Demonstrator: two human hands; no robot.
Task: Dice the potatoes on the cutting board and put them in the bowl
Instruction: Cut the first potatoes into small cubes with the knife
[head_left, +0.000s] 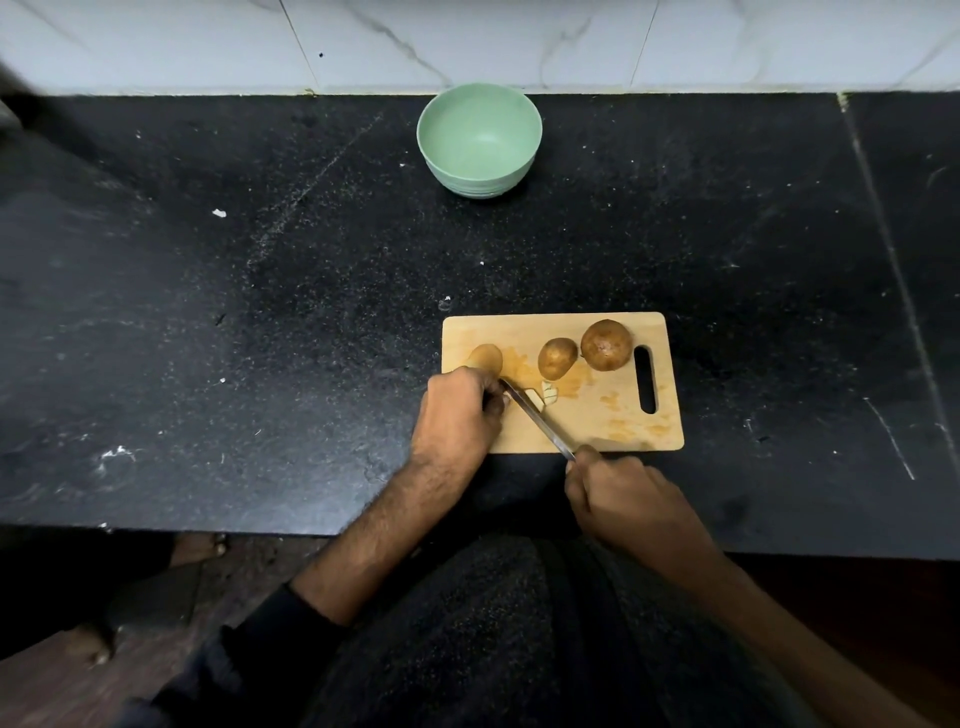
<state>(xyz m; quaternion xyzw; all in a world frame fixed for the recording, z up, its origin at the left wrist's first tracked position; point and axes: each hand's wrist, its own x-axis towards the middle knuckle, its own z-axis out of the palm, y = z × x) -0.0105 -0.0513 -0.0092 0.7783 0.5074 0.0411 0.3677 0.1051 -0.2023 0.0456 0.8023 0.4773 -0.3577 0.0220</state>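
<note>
1. The black speckled stone counter (260, 312) spreads in front of me, with a white marble-look wall (519, 41) behind it
2. My wooden cutting board (613, 415) lies near the counter's front edge, its handle slot to the right
3. The pale green bowl (479, 140) stands well apart from the board, back by the wall
4. My left hand (457, 415) curls its fingers down on a potato piece at the board's left side, mostly hiding it
5. My right hand (618, 493) grips the knife (540, 418) handle just off the board's near edge, the blade slanting up to my left fingers
6. Three brown potatoes sit on the board: the largest potato (606, 345) by the slot, a smaller potato (557, 358) beside it, and a potato half (485, 359) just past my left knuckles
7. A few pale cut potato bits (548, 392) lie right beside the blade
</note>
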